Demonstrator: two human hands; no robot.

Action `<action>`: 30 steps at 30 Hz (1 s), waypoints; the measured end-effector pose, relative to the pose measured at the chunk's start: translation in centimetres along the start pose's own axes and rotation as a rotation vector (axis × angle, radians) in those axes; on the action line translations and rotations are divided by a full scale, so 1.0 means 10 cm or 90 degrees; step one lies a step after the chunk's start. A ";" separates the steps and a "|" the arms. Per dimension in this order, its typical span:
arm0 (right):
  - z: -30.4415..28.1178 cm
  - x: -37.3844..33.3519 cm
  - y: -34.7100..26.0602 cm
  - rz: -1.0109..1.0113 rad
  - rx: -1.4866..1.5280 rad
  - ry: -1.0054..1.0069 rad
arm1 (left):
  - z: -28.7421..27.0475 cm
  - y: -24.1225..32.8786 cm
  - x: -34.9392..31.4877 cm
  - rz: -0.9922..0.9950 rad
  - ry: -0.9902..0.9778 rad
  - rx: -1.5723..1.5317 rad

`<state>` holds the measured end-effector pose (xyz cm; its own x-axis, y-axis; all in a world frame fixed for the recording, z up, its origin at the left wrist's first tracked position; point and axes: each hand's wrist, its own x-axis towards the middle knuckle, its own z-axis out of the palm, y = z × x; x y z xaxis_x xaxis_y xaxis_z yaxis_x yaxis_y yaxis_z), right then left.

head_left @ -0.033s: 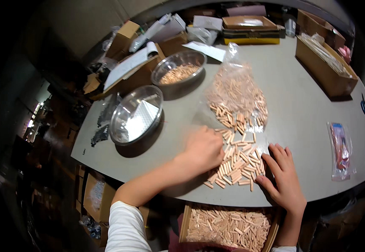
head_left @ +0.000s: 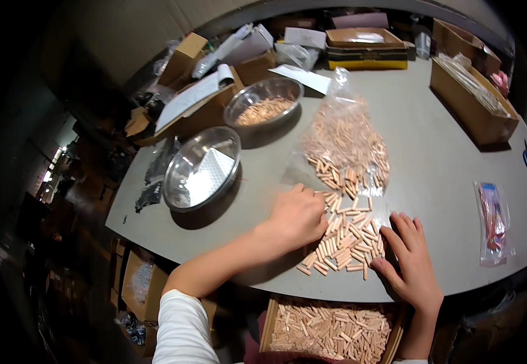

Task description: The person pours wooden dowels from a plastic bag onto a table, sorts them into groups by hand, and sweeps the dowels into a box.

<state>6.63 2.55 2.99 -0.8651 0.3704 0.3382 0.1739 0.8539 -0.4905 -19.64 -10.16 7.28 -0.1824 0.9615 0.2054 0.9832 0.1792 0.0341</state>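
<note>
Left hand (head_left: 298,215) curled at left of wooden pegs (head_left: 342,245); whether holding any, we cannot tell. Right hand (head_left: 407,261) spread wide beside them. Hardly any change: pegs stay loose between hands, within reach, near side of table (head_left: 421,133).

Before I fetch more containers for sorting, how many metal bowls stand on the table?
2. Both are left of the loose wooden pegs: the nearer bowl toward the table's left edge, the farther bowl behind it. More might be hidden.
</note>
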 end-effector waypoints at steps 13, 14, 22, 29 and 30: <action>-0.05 0.03 0.03 0.054 0.104 0.048 | -0.36 -0.90 0.24 -0.025 0.239 -0.227; -0.07 0.05 0.03 0.043 0.126 0.075 | -0.35 -0.75 0.03 -0.047 0.168 -0.244; 0.04 0.02 0.05 0.125 0.238 0.134 | 0.05 -0.14 -0.94 0.042 -0.134 -0.179; 0.00 -0.02 0.01 0.124 0.224 0.036 | 0.09 0.10 -1.07 0.077 -0.122 -0.122; 0.01 -0.01 0.03 0.079 0.227 -0.003 | 0.10 0.11 -1.08 0.074 -0.118 -0.124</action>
<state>6.73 2.73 2.72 -0.8502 0.4609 0.2546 0.1040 0.6209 -0.7769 -16.63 -20.15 4.12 -0.0491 0.9981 0.0372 0.9765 0.0402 0.2117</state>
